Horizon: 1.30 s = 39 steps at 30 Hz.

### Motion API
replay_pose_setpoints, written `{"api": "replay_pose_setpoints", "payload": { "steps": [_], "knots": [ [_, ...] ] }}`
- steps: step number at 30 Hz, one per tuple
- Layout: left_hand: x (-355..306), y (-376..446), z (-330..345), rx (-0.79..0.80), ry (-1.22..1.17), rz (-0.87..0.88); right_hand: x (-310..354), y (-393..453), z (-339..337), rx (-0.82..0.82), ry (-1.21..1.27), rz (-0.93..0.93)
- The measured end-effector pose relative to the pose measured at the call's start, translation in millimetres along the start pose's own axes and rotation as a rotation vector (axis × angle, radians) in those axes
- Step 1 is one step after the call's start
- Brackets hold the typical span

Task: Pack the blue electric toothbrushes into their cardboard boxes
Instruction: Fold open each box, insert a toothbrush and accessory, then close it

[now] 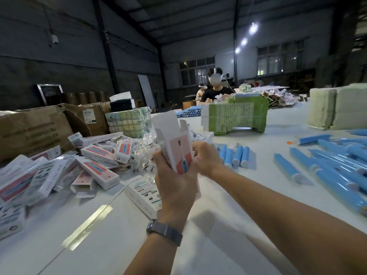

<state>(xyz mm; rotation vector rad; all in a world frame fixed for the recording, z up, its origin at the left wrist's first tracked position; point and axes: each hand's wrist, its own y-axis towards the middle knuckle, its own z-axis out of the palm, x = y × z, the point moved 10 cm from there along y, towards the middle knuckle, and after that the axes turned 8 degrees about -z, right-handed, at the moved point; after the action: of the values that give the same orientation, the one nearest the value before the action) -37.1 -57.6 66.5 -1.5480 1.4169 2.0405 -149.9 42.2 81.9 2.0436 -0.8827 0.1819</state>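
Packing was well under way but far from finished, judging by how things lay. Toward the left edge of the white tabletop (111,225) sat a jumbled heap of closed boxes (59,171), pink-and-white cartons that looked already filled, though their contents could not be seen. Near the middle, raised above the surface, the left hand (174,187) gripped the lower part of an open carton (174,143), fingers curled round its sides; the top flaps stood up and spread, so the box was erected and not yet closed. Whether a toothbrush already sat inside could not be told. The right hand (206,159) was at the carton's right side, fingers curled toward it and blurred, and whether it pinched a flap or something small could not be made out. Just beyond that hand a short row of blue toothbrush handles (236,155) lay side by side, and a much larger spread of loose blue handles (333,167) covered the right edge of the tabletop, all still unboxed. Crumpled clear plastic wrap (145,147) sat behind the carton, one flat white box (143,193) lay beside the left wrist, and a green printed stack (234,116) stood toward the far edge. A brown shipping carton (33,130) occupied the far left corner. Much remained: dozens of handles against one carton in hand.
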Motion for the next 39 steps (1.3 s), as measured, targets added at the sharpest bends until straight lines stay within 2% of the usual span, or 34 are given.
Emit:
{"api": "replay_pose_setpoints", "payload": {
  "steps": [4,7,9,14,20,23,29,34,39],
  "knots": [
    [8,-7,13,0.077,-0.065,-0.051,12,-17,-94,-0.399,0.419,0.029],
    [14,-13,24,0.149,-0.054,-0.087,26,-29,-147,-0.561,0.614,-0.001],
    [14,-17,30,0.186,-0.002,-0.081,39,-34,-171,-0.604,0.672,-0.043],
    [12,-24,36,0.199,0.012,-0.061,76,-37,-193,-0.560,0.657,-0.167],
    [18,-26,36,0.216,-0.267,-0.159,97,-38,-198,-0.543,0.603,-0.242],
    [17,-30,41,0.246,-0.224,-0.139,103,-37,-190,-0.480,0.515,-0.254],
    [16,-29,41,0.230,-0.133,-0.132,119,-35,-170,-0.353,0.174,-0.331],
    [12,-28,39,0.201,0.013,-0.057,125,-32,-140,-0.133,-0.025,-0.359],
    [8,-26,34,0.171,0.047,-0.036,114,-32,-130,-0.128,-0.146,-0.389]
  ]
}}
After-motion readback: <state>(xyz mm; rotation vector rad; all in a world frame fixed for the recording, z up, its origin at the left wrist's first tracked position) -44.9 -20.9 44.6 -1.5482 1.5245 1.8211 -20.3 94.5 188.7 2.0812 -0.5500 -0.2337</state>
